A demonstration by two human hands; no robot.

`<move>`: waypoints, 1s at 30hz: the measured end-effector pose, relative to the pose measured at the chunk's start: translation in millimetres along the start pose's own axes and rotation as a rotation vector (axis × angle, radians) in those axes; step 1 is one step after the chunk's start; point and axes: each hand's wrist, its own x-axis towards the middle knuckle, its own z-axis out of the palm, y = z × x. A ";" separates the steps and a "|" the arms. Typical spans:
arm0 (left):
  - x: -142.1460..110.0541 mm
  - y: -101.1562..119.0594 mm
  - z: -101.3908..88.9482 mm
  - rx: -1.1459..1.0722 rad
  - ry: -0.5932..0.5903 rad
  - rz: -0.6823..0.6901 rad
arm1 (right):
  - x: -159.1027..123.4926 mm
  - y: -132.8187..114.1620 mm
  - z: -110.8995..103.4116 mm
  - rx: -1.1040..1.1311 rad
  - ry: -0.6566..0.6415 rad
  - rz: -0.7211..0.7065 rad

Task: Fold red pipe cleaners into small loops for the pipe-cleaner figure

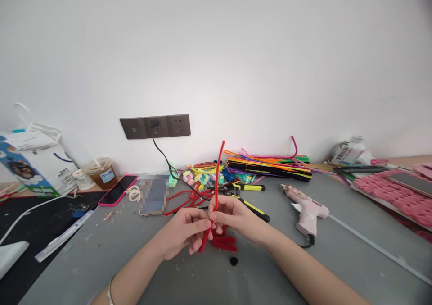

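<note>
Between both hands, a red pipe cleaner (219,167) stands up with its free end pointing at the wall. My left hand (187,228) pinches its lower part, where a thicker red piece sticks out below the fingers. Thumb and fingers of my right hand (232,215) close on the pipe cleaner just above. Under the hands lie folded red pipe cleaner pieces (225,242), partly hidden. A small black pompom (234,261) rests on the grey mat (202,282) near them. Behind the hands are loose red strips (189,197) and pliers with black-and-yellow handles (253,206).
A bundle of coloured pipe cleaners (270,166) lies against the wall beside a colourful craft pile (202,174). At right are a pink glue gun (308,212) and pink keyboard (394,192). Two phones, including a pink-edged one (118,191), and a drink cup (103,173) stand left.
</note>
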 end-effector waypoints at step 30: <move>-2.9 1.4 2.4 -0.046 0.067 0.056 | -2.0 4.4 3.5 -0.171 0.088 -0.280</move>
